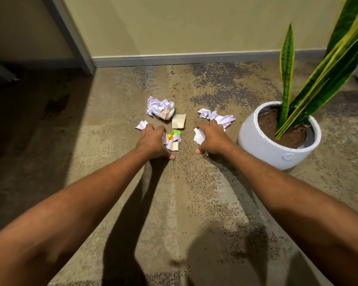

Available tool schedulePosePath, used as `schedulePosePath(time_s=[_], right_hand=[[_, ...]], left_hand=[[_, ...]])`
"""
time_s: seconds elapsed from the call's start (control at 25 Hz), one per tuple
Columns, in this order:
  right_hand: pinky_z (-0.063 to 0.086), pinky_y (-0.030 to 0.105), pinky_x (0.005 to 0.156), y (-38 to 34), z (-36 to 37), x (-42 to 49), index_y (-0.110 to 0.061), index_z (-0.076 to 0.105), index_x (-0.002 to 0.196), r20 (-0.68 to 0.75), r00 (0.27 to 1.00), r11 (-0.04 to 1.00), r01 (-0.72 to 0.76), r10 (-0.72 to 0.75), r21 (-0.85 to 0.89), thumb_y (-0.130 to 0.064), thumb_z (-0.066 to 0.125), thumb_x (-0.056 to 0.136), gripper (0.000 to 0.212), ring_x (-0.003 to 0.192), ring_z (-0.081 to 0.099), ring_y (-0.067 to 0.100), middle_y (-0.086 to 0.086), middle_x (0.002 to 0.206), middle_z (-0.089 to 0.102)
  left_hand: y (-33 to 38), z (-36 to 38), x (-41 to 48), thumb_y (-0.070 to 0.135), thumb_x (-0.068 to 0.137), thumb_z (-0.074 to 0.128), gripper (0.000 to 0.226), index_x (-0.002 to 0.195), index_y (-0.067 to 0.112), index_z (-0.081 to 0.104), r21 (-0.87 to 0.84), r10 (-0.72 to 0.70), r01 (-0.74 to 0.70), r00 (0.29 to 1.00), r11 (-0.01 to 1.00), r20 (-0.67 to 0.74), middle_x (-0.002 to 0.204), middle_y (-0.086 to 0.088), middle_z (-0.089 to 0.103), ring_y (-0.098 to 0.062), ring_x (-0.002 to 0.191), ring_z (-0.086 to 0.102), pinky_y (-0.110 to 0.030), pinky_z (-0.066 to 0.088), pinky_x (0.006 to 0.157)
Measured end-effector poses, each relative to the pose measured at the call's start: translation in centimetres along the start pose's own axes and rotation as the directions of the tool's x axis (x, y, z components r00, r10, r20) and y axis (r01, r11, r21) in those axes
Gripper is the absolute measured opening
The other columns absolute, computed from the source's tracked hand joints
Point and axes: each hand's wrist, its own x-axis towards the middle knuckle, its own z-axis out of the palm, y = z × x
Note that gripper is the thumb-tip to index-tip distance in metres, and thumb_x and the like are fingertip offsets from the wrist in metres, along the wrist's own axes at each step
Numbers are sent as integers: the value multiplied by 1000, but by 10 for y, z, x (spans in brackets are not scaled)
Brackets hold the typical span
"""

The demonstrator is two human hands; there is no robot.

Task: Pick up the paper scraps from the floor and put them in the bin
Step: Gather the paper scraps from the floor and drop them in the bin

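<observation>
Both hands (153, 141) (212, 139) clenched on paper scraps (198, 137), white plant pot (277, 145) alongside.

Beside the one pot (273, 145) lie about seven paper scraps (160, 108): five white crumpled, one flat beige, one coloured cluster. Two hands (153, 141) reach there.

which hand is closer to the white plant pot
Right. The right hand is on the carpet just left of the plant pot; the left hand is farther left, beyond the colourful scraps.
</observation>
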Motion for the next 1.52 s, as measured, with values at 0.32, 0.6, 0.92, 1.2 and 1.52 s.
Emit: schedulePosePath(time_s=[0.32,0.6,0.92,1.2,1.52], right_hand=[[54,39,97,-37,14,2,-16,68,134,-13,996,983,92,-91,158,-4,80,88,49,114,56,28,9,130,45],[58,31,66,-49,22,-18,-19,73,119,23,1000,848,-13,1,529,-4,86,83,41,90,73,20,2,102,73],[67,54,83,-30,11,-52,-17,73,109,190,959,517,-274,210,811,24,66,76,53,91,81,34,15,103,78],[63,59,94,-2,-25,-98,-13,72,121,147,957,407,-242,251,881,22,69,77,56,103,79,39,17,107,81],[61,39,74,52,-93,-172,-5,79,104,-17,958,330,-82,287,940,26,69,72,46,85,71,27,12,90,79]], left_hand=[[17,12,11,21,71,96,80,143,17,62,-152,200,-206,978,967,-53,129,-14,52,-30,121,54,-34,50,98],[26,22,-7,0,73,84,57,127,16,75,-426,189,-218,976,878,-110,105,0,76,-16,94,69,-26,52,80],[37,19,-31,-13,72,79,49,112,14,77,-643,161,-127,987,755,-5,101,-7,79,-15,87,69,-44,62,85],[81,-7,-56,-20,71,77,66,126,15,75,-693,272,-136,958,708,89,110,-12,80,-18,90,72,-34,61,77],[186,-42,-99,-18,74,81,60,126,9,75,-700,418,-230,902,677,108,116,-16,79,-19,94,70,-49,60,97]])
